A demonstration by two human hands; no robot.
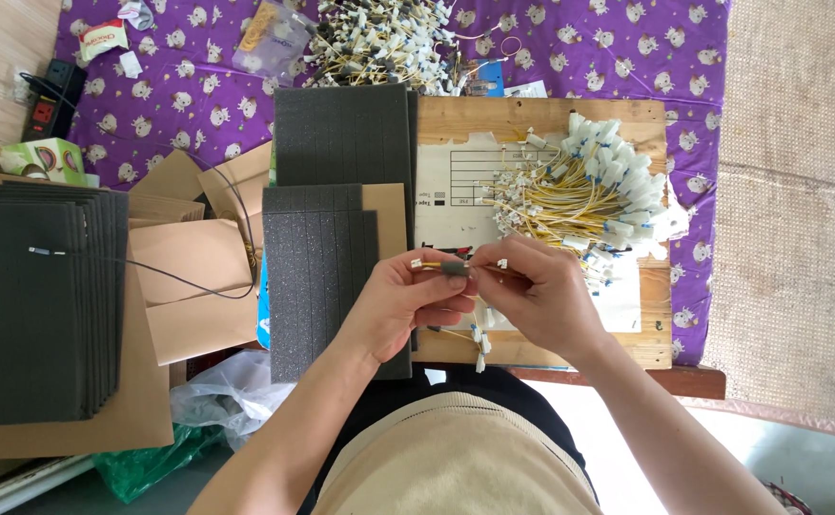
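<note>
The head camera looks straight down. A clear plastic bag (270, 33) lies at the top on the purple patterned cloth (198, 95), with yellowish pieces inside that are too small to make out. Beside it sits a heap of white-tipped wires (384, 43), cut off by the top edge. A wooden board (541, 114) serves as the surface; on it lie a printed sheet (451, 191) and a bundle of yellow wires with white connectors (580, 191).

The left hand (403, 300) and the right hand (541, 291) meet over the near part of the board. Both are pressed onto one yellow wire (432, 265) held level between them: the left hand pinches a small dark sleeve (454, 269) on it, the right hand pinches the wire just beside the sleeve. White plugs show at each end. More wire hangs below the hands, partly hidden by them.

Slit grey foam sheets (341, 143) lie left of the board, a stack of dark foam (27, 305) farther left on brown cardboard (198, 286).
</note>
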